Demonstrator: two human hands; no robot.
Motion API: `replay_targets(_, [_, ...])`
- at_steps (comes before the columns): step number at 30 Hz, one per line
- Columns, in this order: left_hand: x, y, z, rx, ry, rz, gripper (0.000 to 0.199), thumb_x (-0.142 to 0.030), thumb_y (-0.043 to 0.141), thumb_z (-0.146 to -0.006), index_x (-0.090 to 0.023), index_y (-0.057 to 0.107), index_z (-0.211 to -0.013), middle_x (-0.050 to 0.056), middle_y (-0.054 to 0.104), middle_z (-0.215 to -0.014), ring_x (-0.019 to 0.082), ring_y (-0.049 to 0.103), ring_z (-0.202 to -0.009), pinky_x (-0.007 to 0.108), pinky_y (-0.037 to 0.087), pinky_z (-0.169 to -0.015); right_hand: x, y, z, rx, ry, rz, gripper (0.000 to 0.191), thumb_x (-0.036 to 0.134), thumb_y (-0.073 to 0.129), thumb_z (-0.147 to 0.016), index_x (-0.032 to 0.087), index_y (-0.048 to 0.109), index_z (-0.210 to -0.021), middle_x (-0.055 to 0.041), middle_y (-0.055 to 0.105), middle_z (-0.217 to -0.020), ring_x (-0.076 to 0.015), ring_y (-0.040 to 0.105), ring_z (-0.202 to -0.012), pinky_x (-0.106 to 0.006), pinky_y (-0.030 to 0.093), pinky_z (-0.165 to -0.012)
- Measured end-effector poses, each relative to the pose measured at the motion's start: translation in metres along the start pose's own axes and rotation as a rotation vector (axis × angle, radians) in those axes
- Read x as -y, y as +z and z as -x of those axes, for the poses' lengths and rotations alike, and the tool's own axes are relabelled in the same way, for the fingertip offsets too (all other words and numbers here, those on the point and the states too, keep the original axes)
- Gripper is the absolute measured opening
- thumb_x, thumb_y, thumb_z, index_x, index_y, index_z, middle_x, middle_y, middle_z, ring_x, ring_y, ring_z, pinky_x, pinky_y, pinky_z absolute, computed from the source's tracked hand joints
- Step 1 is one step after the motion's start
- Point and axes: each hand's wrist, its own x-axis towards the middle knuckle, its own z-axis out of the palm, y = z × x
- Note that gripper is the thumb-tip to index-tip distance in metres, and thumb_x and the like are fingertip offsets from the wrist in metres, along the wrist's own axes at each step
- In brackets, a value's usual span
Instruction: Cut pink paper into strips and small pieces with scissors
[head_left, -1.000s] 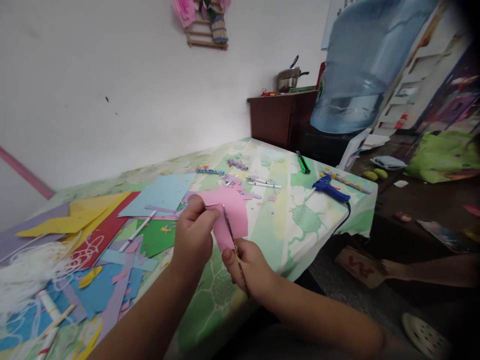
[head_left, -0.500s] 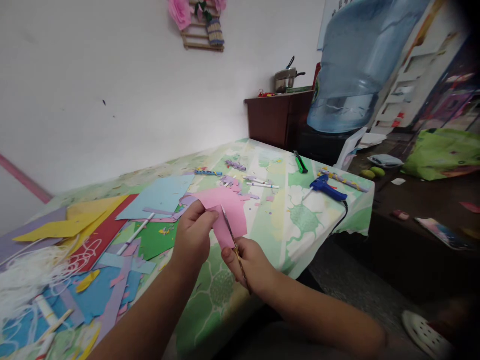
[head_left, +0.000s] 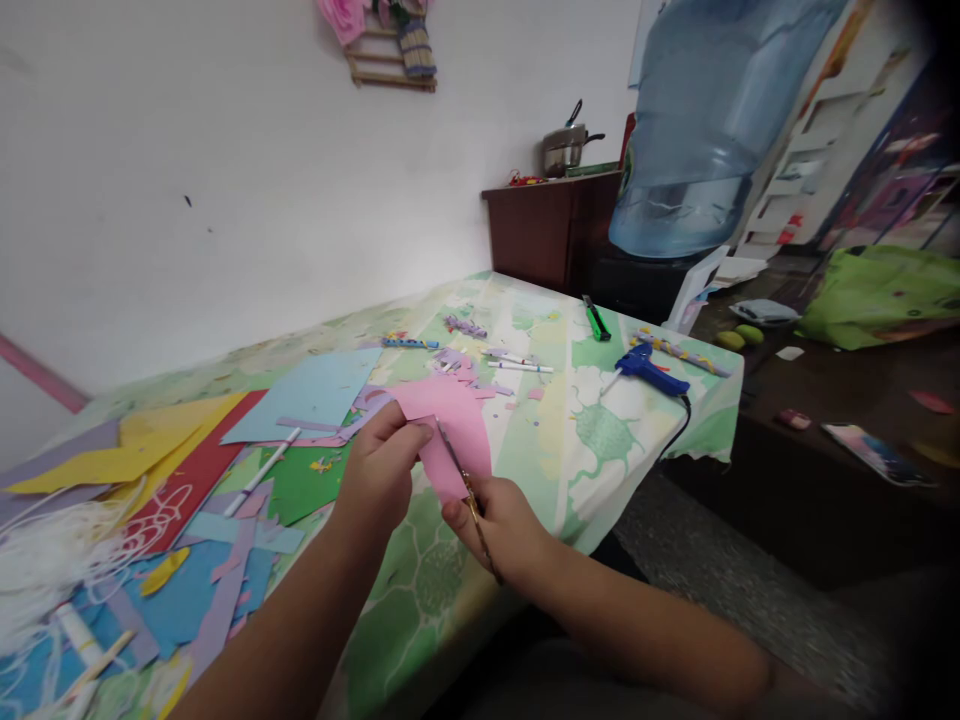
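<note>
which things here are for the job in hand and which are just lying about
In the job:
- pink paper, held by the left hand
- scissors, in the right hand

Apparently just lying about:
- blue glue gun
- green cutter knife
- white string
- pot

left hand (head_left: pixel 384 462) pinched, over surface (head_left: pixel 536 455) | right hand (head_left: pixel 508 528) curled, above surface's near edge | left forearm (head_left: pixel 296 605), right forearm (head_left: pixel 645 628) angled inward

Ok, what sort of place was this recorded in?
Probably a room in a home, used for crafts, though a small workshop can't be ruled out: a pot and a large water bottle stand in the background, and a blue glue gun lies nearer.
</note>
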Motion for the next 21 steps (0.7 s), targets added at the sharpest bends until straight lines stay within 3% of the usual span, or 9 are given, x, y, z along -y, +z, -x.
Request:
replay_targets(14, [0.002,-0.005,0.001,-0.013,0.033,-0.020,0.011,-0.013,0.050,-0.056,-0.018,0.057,-0.062,-0.004,0.051,-0.054,0.010,0.043,-0.051,0.023,0.032,-0.050,-0.002,0.004,0.003,-0.021,0.036,-0.046,0.038,0.051,0.037,-0.070,0.016,0.043,-0.059,0.0036,0.036,-0.047,-0.0056,0.030,-0.042,-0.018,0.023,-0.037])
replay_targets(21, [0.002,-0.007,0.003,0.005,0.082,-0.093,0.008,-0.013,0.049,-0.058,-0.018,0.056,-0.060,-0.004,0.049,-0.054,0.011,0.045,-0.055,0.023,0.033,-0.052,-0.014,0.011,0.000,0.021,0.138,-0.160,0.040,0.055,0.038,-0.067,0.017,0.047,-0.067,0.0053,0.035,-0.044,-0.0054,0.033,-0.035,-0.018,0.028,-0.035])
